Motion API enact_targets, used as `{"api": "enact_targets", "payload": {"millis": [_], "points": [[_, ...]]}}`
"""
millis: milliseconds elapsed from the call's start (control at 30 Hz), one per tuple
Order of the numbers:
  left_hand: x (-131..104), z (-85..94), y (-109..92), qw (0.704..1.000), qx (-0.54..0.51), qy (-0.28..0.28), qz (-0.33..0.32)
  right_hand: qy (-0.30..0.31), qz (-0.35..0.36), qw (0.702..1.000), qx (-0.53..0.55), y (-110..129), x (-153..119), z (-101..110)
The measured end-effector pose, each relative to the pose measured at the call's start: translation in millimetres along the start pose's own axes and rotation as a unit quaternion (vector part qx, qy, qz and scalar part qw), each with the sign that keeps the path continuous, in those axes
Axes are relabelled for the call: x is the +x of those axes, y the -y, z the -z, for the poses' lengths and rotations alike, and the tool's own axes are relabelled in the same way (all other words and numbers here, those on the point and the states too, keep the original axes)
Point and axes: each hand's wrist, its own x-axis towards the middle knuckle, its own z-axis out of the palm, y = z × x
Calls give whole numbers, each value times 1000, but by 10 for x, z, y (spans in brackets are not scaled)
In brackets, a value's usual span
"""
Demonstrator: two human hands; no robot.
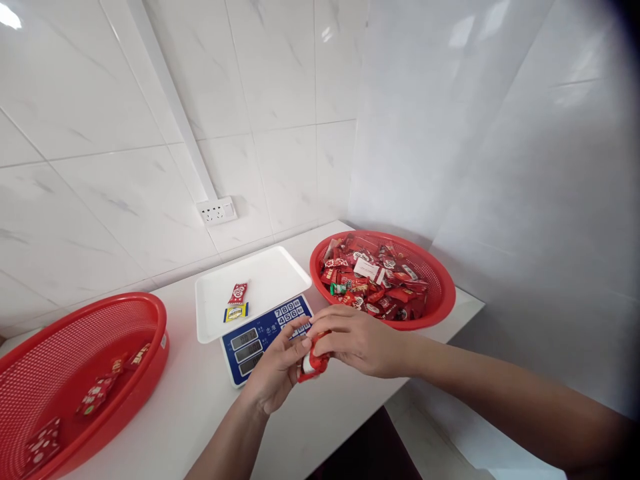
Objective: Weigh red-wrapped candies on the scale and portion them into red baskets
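Above the table's front part, in front of the scale, my left hand (280, 370) and my right hand (367, 341) meet around a red-and-white wrapped packet (315, 361). Fingers of both hands close on it and cover part of it; its exact kind is unclear. Just beyond is a digital scale with a blue keypad panel (267, 328) and a white weighing pan (273, 277). On the pan lie a red snack packet (239, 293) and, touching it, a yellow-and-blue packet (236, 313). The scale's display digits are too blurred to read surely.
A red perforated basket (443, 303) heaped with red snack packets (395, 280) stands at the right, near the wall. Another red basket (157, 327) at the left holds several packets (95, 393). A wall socket (217, 211) sits behind the white table (190, 393).
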Motion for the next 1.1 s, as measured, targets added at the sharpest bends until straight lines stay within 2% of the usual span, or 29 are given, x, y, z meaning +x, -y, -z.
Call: {"api": "enact_targets", "payload": {"millis": [133, 233, 333, 433, 533, 600, 700, 867, 967, 1100], "points": [[88, 106, -84, 994, 37, -61, -87, 29, -41, 998, -36, -63, -51, 30], [239, 280, -242, 963, 172, -133, -162, 32, -135, 989, -58, -219, -104, 127], [436, 501, -444, 900, 323, -207, -207, 17, -256, 963, -85, -491, -170, 275], [572, 678, -597, 813, 460, -275, -228, -16, -389, 915, -110, -848, -262, 448], [582, 721, -613, 714, 582, -304, -241, -36, -459, 880, -119, -1215, -367, 607], [530, 669, -550, 684, 617, -293, -255, -38, -486, 866, -115, -1431, -425, 679], [414, 535, -406, 683, 625, -262, -272, -36, -517, 849, -101, -1692, -472, 712], [230, 405, -227, 723, 602, -214, -264, -28, -549, 831, -79, -1968, -471, 635], [154, 404, -187, 751, 574, -200, -257, -27, -552, 831, -64, -2025, -482, 625], [84, 376, -173, 806, 504, -191, -246, -35, -530, 845, -52, -1958, -516, 696]]}}
